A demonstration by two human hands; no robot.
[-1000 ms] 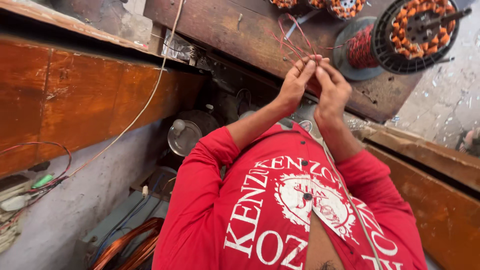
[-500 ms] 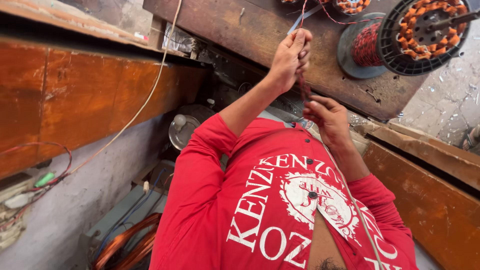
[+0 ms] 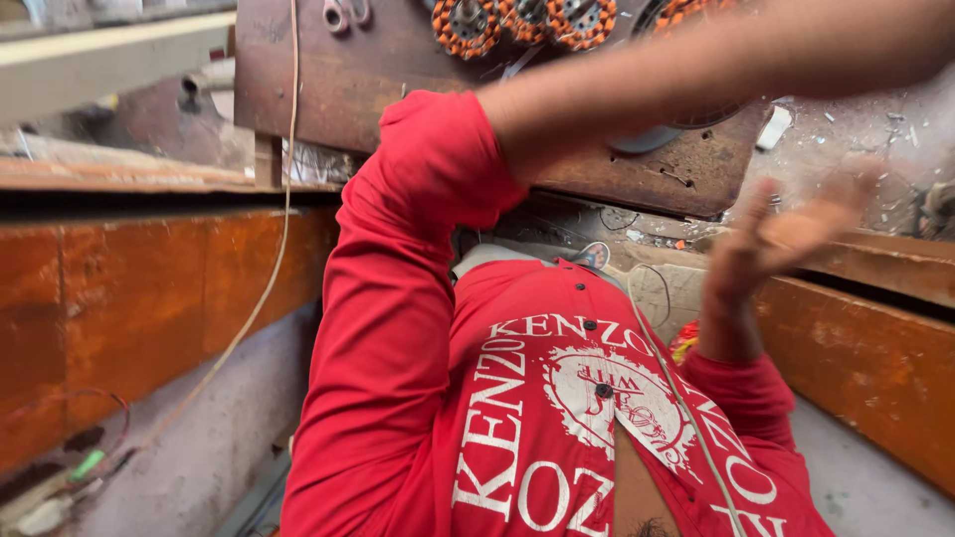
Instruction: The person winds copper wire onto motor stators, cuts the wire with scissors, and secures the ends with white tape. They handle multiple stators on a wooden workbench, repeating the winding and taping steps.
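My left hand (image 3: 781,239) hovers blurred at the right with its fingers spread and nothing in it, just above a wooden ledge (image 3: 885,268). My right arm (image 3: 686,85), in a red sleeve, stretches across the top of the view toward the upper right, and its hand lies beyond the frame edge. Behind the arm, several round motor windings (image 3: 522,20) with orange-wrapped copper coils sit on a rusty brown board (image 3: 328,99). My red shirt (image 3: 517,428) with white print fills the lower middle. No wire is visible in the left hand.
A thin cord (image 3: 284,199) hangs down at the left in front of an orange-brown wooden panel (image 3: 149,308). A metal tool (image 3: 343,12) lies on the board's top edge. Another wooden plank (image 3: 875,378) runs along the right. Thin wires and a green piece (image 3: 85,465) lie lower left.
Both hands were together on thin copper wire by the coils. The right hand then rose and has swept out of frame to the upper right. The left hand has let go and spread.
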